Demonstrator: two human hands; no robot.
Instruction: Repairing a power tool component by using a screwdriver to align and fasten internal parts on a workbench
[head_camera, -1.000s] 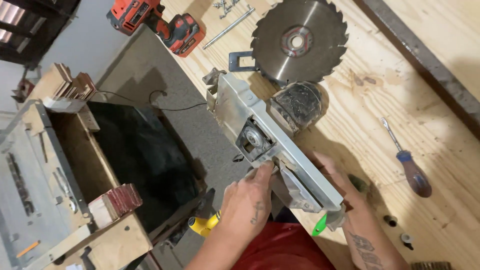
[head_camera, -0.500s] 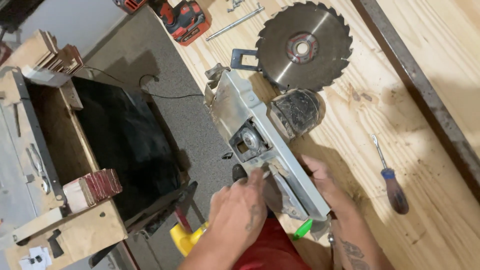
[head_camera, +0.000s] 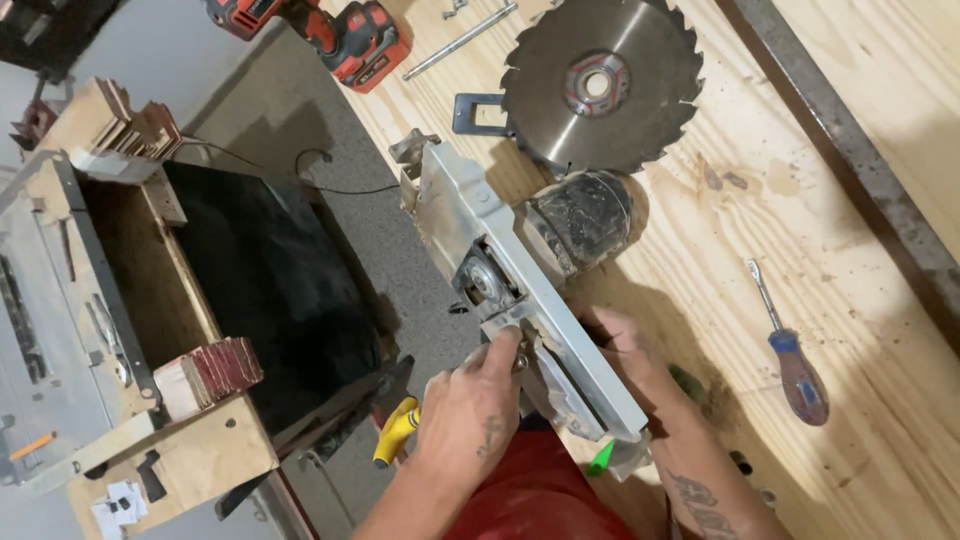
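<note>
left hand (head_camera: 470, 405) pinches a small part on the grey saw body (head_camera: 520, 290) at centre frame; right hand (head_camera: 625, 345) grips its far side. saw blade (head_camera: 600, 85) lies upper centre, screwdriver (head_camera: 790, 355) at right.

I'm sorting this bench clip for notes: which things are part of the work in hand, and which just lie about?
In hand:
- grey saw body, on its side at the bench edge
- left hand, fingertips at its metal plate
- right hand, steadying it

Lying about:
- saw blade
- screwdriver
- red drill
</note>
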